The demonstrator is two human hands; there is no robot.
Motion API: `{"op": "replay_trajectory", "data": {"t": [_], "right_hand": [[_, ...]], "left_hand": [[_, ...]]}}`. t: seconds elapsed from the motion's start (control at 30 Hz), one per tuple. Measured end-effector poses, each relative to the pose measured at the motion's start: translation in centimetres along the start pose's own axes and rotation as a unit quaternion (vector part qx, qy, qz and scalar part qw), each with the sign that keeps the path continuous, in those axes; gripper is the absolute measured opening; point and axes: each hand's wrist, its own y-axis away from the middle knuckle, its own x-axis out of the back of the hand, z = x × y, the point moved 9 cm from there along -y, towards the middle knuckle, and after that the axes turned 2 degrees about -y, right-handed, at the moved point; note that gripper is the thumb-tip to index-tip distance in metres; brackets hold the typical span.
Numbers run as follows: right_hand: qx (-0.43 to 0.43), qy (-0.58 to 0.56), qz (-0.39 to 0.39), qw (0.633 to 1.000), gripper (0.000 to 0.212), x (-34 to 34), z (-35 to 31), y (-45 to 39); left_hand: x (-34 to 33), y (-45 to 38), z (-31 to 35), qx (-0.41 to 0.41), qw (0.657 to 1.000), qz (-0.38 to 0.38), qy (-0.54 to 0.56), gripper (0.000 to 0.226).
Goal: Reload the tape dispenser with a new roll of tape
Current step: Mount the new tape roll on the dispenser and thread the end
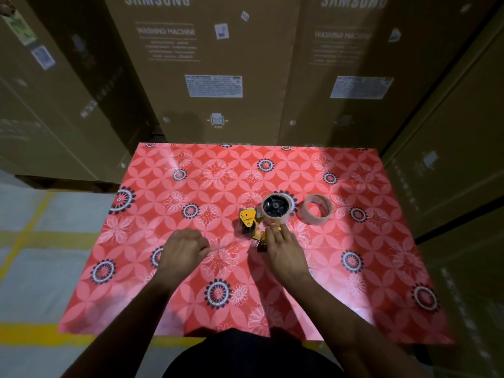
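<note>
1. Big brown boxes [218,64] stand in a row behind the table, and some say "WASHING MACHINE" in white letters.
2. Down on the left is a grey floor [41,268] with yellow lines painted on it.
3. A table [368,255] fills the middle, with a red cloth covered in white and dark flowers.
4. The left hand [181,251] is over the cloth, near the middle of the table. Its fingers are curled in loosely. A thin line seems to run from its fingertips toward the right, but I cannot tell if the fingers pinch it.
5. Just right of that hand lies the tape dispenser [248,221]. It is yellow and black, and it rests on the cloth.
6. A roll of tape [275,210] sits on the black wheel of the dispenser, at its far right side. The tape on this roll looks clear and shiny.
7. The right hand [283,248] is at the near end of the dispenser, over the handle. Its fingers are straight and a bit apart, and the tips reach up next to the roll. I cannot tell if they press on it.
8. Farther right, a second roll [317,209] lies flat on the cloth by itself. It is a pale ring, and the red cloth shows through its hole. It is just beside the roll on the dispenser but does not touch it.
</note>
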Motion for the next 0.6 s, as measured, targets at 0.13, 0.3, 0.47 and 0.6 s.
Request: {"op": "replay_trajectory", "data": {"t": [0.13,0.3,0.47,0.6], "right_hand": [[-0.028,-0.004,0.006,1.0,0.056,0.5,-0.3,-1.0],[-0.055,-0.073,0.006,0.996,0.056,0.7,-0.4,-2.5],[-0.079,-0.097,0.053,0.991,0.057,1.6,-0.4,-3.1],[-0.093,-0.091,0.055,0.99,0.056,1.4,-0.6,-3.3]], "left_hand": [[0.1,0.2,0.1,-0.022,1.0,0.014,-0.002,0.018],[0.6,0.3,-0.2,-0.041,0.999,0.031,0.002,0.02],[-0.2,0.8,-0.1,-0.124,0.991,0.043,-0.017,0.025],[-0.8,1.1,-0.3,-0.155,0.987,0.035,0.013,0.043]]}}
